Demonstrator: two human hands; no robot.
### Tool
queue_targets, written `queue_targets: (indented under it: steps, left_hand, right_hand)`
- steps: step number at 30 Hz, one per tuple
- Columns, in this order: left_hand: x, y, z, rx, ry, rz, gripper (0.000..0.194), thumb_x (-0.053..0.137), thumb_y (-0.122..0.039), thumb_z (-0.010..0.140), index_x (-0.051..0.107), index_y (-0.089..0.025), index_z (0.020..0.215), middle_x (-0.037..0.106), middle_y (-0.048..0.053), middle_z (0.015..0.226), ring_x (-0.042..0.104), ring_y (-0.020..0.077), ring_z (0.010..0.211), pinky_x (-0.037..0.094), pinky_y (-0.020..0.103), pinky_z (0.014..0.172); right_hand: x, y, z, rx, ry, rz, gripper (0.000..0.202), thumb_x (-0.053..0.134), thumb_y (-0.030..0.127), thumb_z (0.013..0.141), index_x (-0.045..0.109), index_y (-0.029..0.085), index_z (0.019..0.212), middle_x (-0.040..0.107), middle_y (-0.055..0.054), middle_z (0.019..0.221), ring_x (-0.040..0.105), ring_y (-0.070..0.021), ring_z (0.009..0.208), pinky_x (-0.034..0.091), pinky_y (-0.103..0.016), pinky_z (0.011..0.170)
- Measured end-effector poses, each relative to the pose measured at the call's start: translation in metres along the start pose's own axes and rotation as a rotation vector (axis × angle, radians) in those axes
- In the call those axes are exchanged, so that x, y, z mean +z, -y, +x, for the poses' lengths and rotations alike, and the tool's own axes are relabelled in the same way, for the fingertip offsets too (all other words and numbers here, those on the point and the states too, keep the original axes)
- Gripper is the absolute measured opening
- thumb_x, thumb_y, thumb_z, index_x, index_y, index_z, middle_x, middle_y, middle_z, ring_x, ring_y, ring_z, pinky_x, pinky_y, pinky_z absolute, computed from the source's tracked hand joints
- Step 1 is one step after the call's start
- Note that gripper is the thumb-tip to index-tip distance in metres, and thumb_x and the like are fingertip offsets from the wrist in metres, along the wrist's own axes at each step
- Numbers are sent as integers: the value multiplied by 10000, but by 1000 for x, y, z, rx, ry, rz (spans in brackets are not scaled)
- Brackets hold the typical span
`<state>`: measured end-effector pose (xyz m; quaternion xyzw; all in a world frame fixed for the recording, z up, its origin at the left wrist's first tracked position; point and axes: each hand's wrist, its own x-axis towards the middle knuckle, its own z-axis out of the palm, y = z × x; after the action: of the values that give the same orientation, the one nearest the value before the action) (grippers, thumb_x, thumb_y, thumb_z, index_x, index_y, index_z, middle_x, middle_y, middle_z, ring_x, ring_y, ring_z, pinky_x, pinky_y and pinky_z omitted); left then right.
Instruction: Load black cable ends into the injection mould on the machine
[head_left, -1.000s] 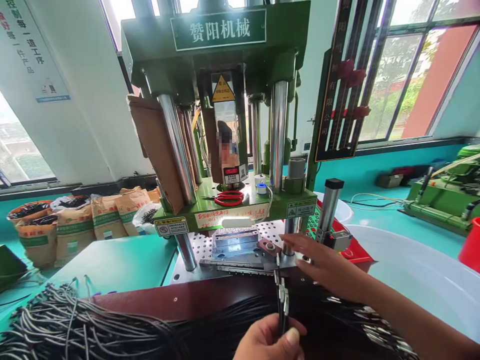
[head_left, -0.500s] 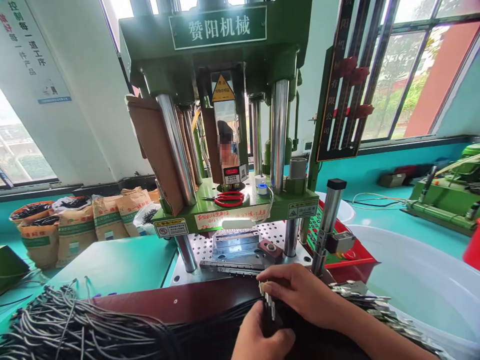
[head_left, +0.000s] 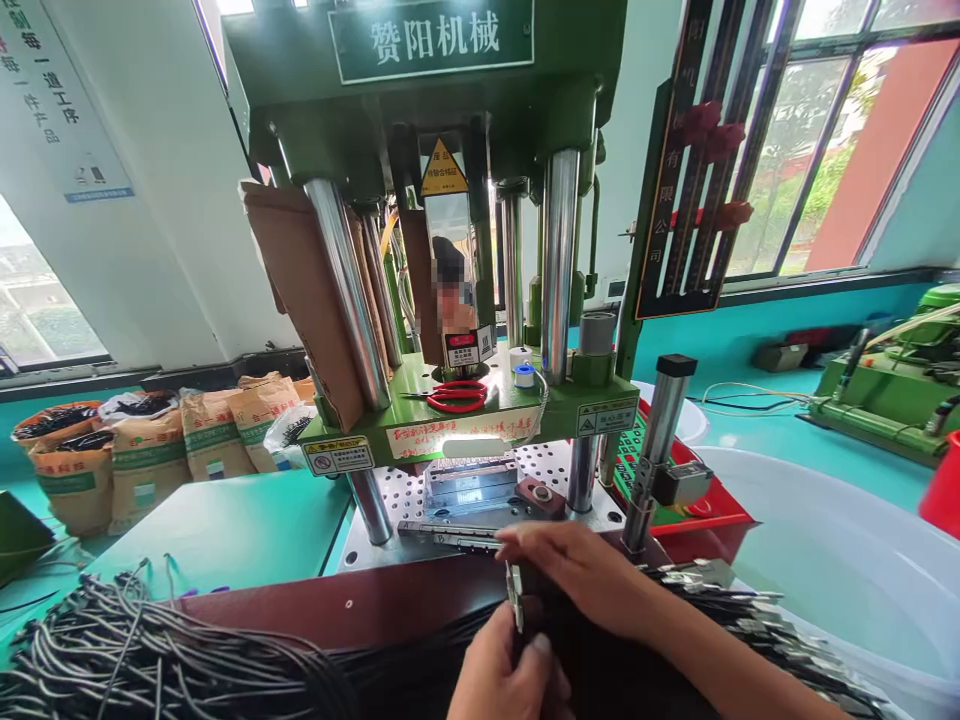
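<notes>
My left hand point(head_left: 510, 665) is closed around a few flat silvery metal pieces point(head_left: 514, 598), which stand upright above its thumb; their lower ends are hidden in the hand. Just above them is my right hand point(head_left: 574, 570), its fingers stretched out and angled over the tops of the pieces. Whether those fingertips touch the metal I cannot tell. Black cables point(head_left: 390, 650) run under both hands across the dark red board point(head_left: 300, 610). Behind the fingers lie long metal mould bars point(head_left: 450, 535), marked A and B, on the press bed.
A green press point(head_left: 420, 425) stands in front, with red-handled scissors point(head_left: 459, 396) on its plate. Grey-black cables point(head_left: 142, 640) heap at the left; metal-ended cables point(head_left: 757, 620) lie at the right. Beyond are a red tray point(head_left: 720, 520), a white tub point(head_left: 832, 540) and paper sacks point(head_left: 150, 460).
My right hand has let go of the metal pieces' tops and moved slightly left and up, fingers straightened. My left hand has shifted a little left with the pieces. The view has moved slightly.
</notes>
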<state>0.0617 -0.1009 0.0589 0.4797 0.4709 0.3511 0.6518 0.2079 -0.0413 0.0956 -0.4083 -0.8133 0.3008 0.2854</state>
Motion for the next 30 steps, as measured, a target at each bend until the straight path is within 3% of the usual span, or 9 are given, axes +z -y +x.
queue_targets:
  steps: [2,4,7,13,18,22,24,27,30]
  left_hand:
    - [-1,6,1,-10,57,-58,479,601,-555,705,419,-188,953,594,-19,576,556,126,422,380,210,417]
    - [-1,12,6,-3,106,-71,519,616,-607,669,397,-192,893,610,-2,555,541,115,398,357,190,388]
    - [0,15,21,27,53,-132,517,631,-614,648,379,-201,829,611,-6,573,501,101,343,348,189,327]
    - [-14,-11,31,62,-61,-403,405,709,-354,705,507,-142,984,550,-30,654,552,89,498,475,216,463]
    - [-24,-25,18,-21,-37,-516,310,677,-178,747,541,-124,1020,566,10,785,611,109,671,530,261,655]
    - [-25,-28,18,-53,-130,-481,289,652,-158,763,512,-135,1016,566,5,770,584,88,600,509,220,564]
    - [-27,-30,19,-56,-154,-482,241,620,-138,770,506,-134,982,559,-1,719,548,73,544,466,186,493]
    - [-32,-32,23,-62,-161,-443,169,589,-148,779,508,-142,927,523,-24,621,479,61,461,395,164,406]
    - [-35,-34,31,-94,-217,-366,197,605,-257,800,512,-163,947,492,-45,562,419,54,404,322,150,350]
  right_hand:
    - [2,-20,13,56,-37,-231,354,336,309,966,659,209,1072,697,-33,1034,609,-175,998,430,-274,891]
    - [7,-38,23,97,-20,-386,188,529,239,866,680,198,970,696,-35,959,622,-184,913,443,-274,819]
    - [17,-55,27,119,11,-490,178,687,173,704,662,181,880,662,-54,903,605,-222,864,438,-303,744]
    - [22,-66,22,135,52,-634,129,621,168,771,617,138,896,634,-115,938,593,-270,898,440,-364,777]
    - [-3,-56,23,72,118,-624,322,543,79,760,569,123,1078,509,-186,1269,577,-281,1019,451,-381,816]
    - [-23,-38,21,11,232,-341,309,600,183,728,639,209,1033,661,-53,1037,608,-217,931,466,-295,784]
    - [-25,-31,22,122,231,-48,323,564,209,740,641,211,1054,676,-13,813,614,-160,699,469,-240,603]
    - [-14,-27,28,368,177,351,372,534,253,758,595,175,1116,500,76,448,395,-87,347,277,-184,332]
    - [4,-32,39,366,57,644,260,623,340,729,633,158,914,413,100,445,333,-51,344,194,-154,303]
